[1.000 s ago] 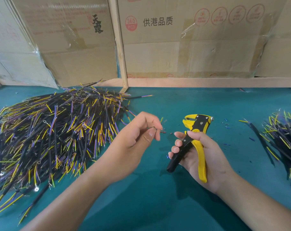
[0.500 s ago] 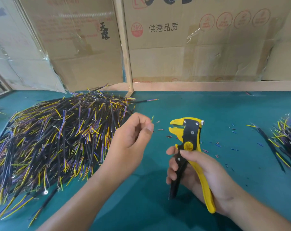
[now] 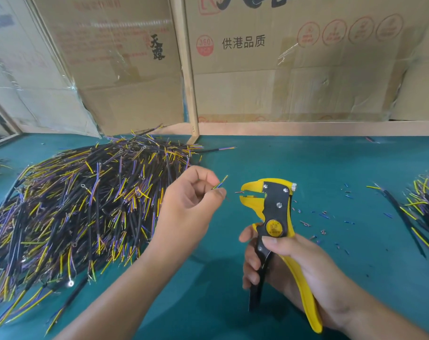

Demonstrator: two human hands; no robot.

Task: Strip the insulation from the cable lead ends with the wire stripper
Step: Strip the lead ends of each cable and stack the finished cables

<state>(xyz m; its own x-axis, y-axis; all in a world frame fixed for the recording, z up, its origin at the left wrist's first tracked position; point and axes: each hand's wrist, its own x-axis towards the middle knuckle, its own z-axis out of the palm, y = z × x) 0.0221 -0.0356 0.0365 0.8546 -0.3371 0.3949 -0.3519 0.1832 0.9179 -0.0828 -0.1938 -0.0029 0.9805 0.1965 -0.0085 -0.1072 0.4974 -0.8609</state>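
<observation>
Cable lead ends [image 3: 221,183], yellow and purple, pinched in left hand [image 3: 192,196] just left of wire stripper [image 3: 273,217] jaws, not touching. Right hand [image 3: 292,263] wrapped round stripper handles, tool upright. Big cable pile [image 3: 81,204] left on teal surface [image 3: 319,163]. Cardboard box [image 3: 294,57] behind reads "供港品质", red "360" stamp.

Teal desk [image 3: 306,168]. Big pile of black cables [image 3: 81,204] w/ yellow and purple leads on left side, smaller cable pile [image 3: 422,212] at right edge. Tiny insulation scraps [image 3: 331,217] scattered on the desk btwn them. Cardboard boxes [image 3: 282,69] stand along the back edge.
</observation>
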